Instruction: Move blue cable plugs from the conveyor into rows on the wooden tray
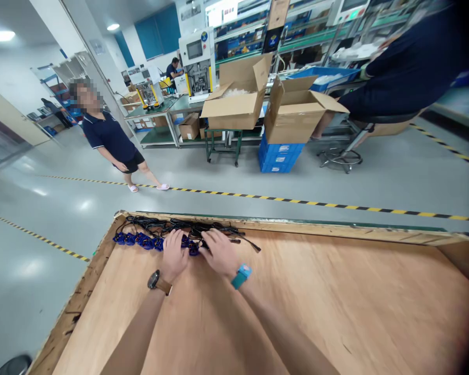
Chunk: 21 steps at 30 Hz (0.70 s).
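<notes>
Plywood makes up the counter [297, 302] in front of you, a broad sheet of pale brown grain with a raised wooden rim, worn and dark along its left edge. Your left hand [174, 256] and right hand [220, 253] lie palm down at the far left part of it, close together. Under and beside them runs a row of small blue parts [138, 239], each with a black cable [160, 225]; the cables are bunched in a tangle against the far rim. Your left hand's grip is loosely spread over the right end of the blue row, fingers resting on the parts; whether it has closed on any one of them you cannot tell from here. Your right hand's grip is likewise flat and spread over the black cable ends, and what it has hold of, if anything, is hidden beneath it. You wear a brown-strapped watch [156, 281] on the left wrist and a teal band [241, 275] on the right.

Beyond the counter the grey floor [203, 177] shines under ceiling lights, crossed by yellow and black hazard tape [297, 200]. A person in a dark shirt [111, 138] stands on it to the left. Farther back, two open cardboard boxes [297, 112] sit on a green stand and on stacked blue crates [279, 153], with machines and shelving behind them. Another person sits on a stool [344, 153] at the right.
</notes>
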### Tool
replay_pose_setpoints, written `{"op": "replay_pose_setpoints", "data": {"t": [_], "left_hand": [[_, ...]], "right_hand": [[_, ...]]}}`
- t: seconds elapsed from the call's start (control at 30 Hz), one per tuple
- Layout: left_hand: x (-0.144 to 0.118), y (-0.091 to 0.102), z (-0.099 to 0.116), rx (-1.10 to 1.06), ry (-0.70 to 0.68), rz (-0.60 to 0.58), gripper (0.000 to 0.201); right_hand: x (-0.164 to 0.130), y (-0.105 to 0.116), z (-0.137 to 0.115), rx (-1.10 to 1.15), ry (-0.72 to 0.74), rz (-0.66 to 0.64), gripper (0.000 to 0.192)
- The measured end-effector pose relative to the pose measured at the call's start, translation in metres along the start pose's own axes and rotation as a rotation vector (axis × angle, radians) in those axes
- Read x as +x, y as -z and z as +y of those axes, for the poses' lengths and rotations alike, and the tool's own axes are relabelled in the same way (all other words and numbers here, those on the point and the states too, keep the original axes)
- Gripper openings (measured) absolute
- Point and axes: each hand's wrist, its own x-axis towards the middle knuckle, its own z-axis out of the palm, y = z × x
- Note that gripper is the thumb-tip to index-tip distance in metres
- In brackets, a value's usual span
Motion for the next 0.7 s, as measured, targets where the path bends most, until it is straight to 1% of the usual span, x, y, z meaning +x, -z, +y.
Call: {"op": "replay_pose_setpoints", "data": {"t": [0.07,0.13,0.17,0.27,0.37,0.43,0.47,0.53,0.6,0.63,0.7], "left_hand": [[0.010,0.006,-0.019,0.025,-0.077,-0.111,0.056],[0.016,0.007,-0.030,0.040,-0.163,-0.195,0.053],[0.017,0.006,-0.033,0.045,-0.195,-0.210,0.051],[0.015,-0.001,-0.037,0.055,-0.218,-0.185,0.046],[0.006,-0.010,-0.042,0.023,-0.227,-0.159,0.053],[-0.002,-0.012,-0.053,-0.032,-0.258,-0.121,0.060],[-0.007,-0.010,-0.062,-0.059,-0.262,-0.089,0.061],[-0.017,-0.001,-0.088,-0.081,-0.216,-0.007,0.058],[-0.028,0.014,-0.125,-0.052,-0.115,0.057,0.053],[-0.032,0.023,-0.146,-0.023,-0.059,0.074,0.053],[-0.037,0.039,-0.188,0.037,0.030,0.081,0.055]], "right_hand": [[0.005,-0.023,-0.021,-0.028,0.007,-0.082,0.057],[0.011,-0.042,-0.031,-0.087,-0.009,-0.133,0.058],[0.014,-0.050,-0.033,-0.112,-0.011,-0.142,0.057],[0.019,-0.061,-0.028,-0.162,0.006,-0.133,0.052],[0.023,-0.065,-0.019,-0.218,0.046,-0.137,0.048],[0.022,-0.068,-0.014,-0.273,0.075,-0.124,0.052],[0.020,-0.070,-0.012,-0.302,0.087,-0.101,0.055],[0.011,-0.075,-0.011,-0.356,0.096,-0.021,0.063],[-0.005,-0.081,-0.017,-0.393,0.069,0.081,0.069],[-0.014,-0.084,-0.024,-0.404,0.042,0.129,0.071],[-0.033,-0.094,-0.044,-0.407,-0.015,0.205,0.075]]}}
